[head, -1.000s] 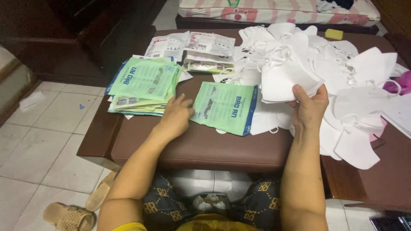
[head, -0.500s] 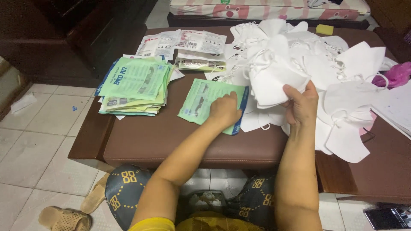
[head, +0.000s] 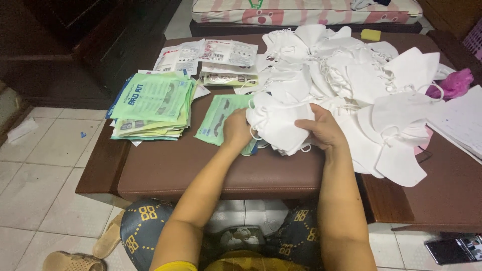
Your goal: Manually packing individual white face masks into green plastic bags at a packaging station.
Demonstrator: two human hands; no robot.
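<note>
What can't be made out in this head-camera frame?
- How many white masks both hands grip: layers overlap.
- Left hand fingertips: tucked under the masks.
- Green packet: its right end is covered by the left hand.
- Dark device: cut by the frame's lower right edge.

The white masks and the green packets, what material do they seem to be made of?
White masks: likely soft non-woven fabric, matte; they fold and crease limply, with thin elastic loops. Green packets: seemingly thin plastic film, a little glossy, printed, lying flat in a stack. Both hands, left hand and right hand, hold masks.
</note>
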